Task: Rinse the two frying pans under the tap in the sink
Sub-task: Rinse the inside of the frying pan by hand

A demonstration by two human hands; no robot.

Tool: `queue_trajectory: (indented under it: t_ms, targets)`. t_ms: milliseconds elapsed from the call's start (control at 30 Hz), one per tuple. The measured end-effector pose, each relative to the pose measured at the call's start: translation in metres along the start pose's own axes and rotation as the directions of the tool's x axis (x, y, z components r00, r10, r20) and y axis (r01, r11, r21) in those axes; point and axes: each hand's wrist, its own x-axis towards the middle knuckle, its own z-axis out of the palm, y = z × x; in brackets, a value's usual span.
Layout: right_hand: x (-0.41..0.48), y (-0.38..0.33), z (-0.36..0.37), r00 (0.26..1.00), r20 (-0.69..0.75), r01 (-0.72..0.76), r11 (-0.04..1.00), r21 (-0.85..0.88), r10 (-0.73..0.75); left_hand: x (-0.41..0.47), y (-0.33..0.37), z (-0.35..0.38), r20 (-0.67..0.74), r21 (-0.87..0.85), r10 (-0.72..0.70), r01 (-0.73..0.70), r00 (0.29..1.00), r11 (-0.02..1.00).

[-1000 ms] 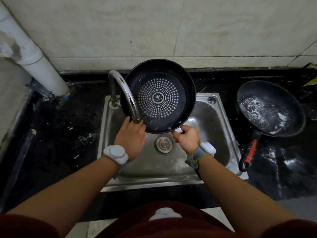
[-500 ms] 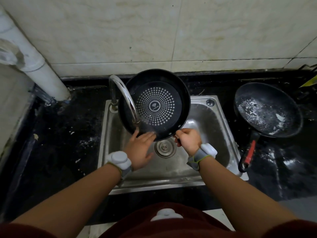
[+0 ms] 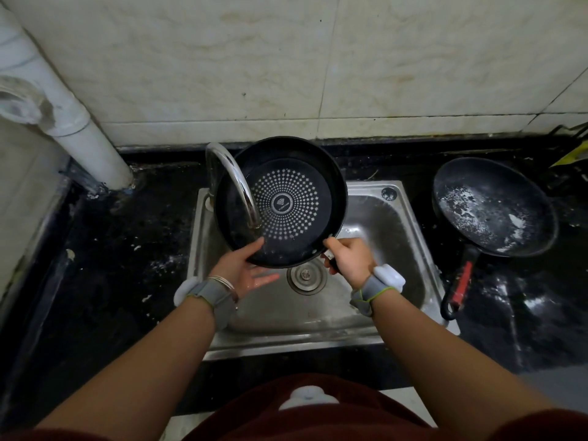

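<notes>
The patterned frying pan (image 3: pixel 281 202) hangs tilted over the sink (image 3: pixel 410 214) beneath the tap (image 3: pixel 234 183), right hand (image 3: pixel 351 261) gripping its handle, left hand (image 3: pixel 245 272) open under its near rim, while the soiled pan (image 3: pixel 493 206) lies rightward on the bench (image 3: pixel 95 265), handle pointing toward the person.

I see a brushed steel sink (image 3: pixel 410 224) with a glossy chrome tap (image 3: pixel 237 183) above it, a dark matt pan (image 3: pixel 283 202) over it, and wet black stone counter (image 3: pixel 127 237) around it.
</notes>
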Motion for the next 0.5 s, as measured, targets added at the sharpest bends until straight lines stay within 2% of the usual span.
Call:
queue_trajectory:
  t_ms: [67, 200, 367, 433, 500]
  targets:
    - [-0.004, 0.003, 0.003, 1.0, 0.015, -0.017, 1.0, 0.016, 0.017, -0.001, 0.0, 0.007, -0.053, -0.058, -0.004, 0.001, 0.999, 0.998]
    - [-0.006, 0.011, 0.01, 0.996, 0.069, -0.072, 0.978, 0.194, 0.059, -0.007, 0.0, 0.007, -0.139, -0.069, 0.076, -0.086, 0.987, 0.994]
    - [-0.018, 0.018, 0.024, 0.989, 0.093, -0.133, 0.962, 0.239, 0.114, -0.025, -0.012, 0.007, -0.227, -0.087, 0.105, -0.128, 0.968, 0.988]
    - [-0.023, 0.014, 0.025, 0.99, 0.1, -0.112, 0.983, 0.149, 0.098, -0.027, -0.016, 0.003, -0.253, -0.1, 0.116, -0.146, 0.96, 0.984]
    - [-0.019, 0.011, 0.022, 1.0, 0.013, -0.02, 0.985, -0.173, 0.022, -0.028, -0.018, 0.0, -0.277, -0.089, 0.121, -0.151, 0.953, 0.985]
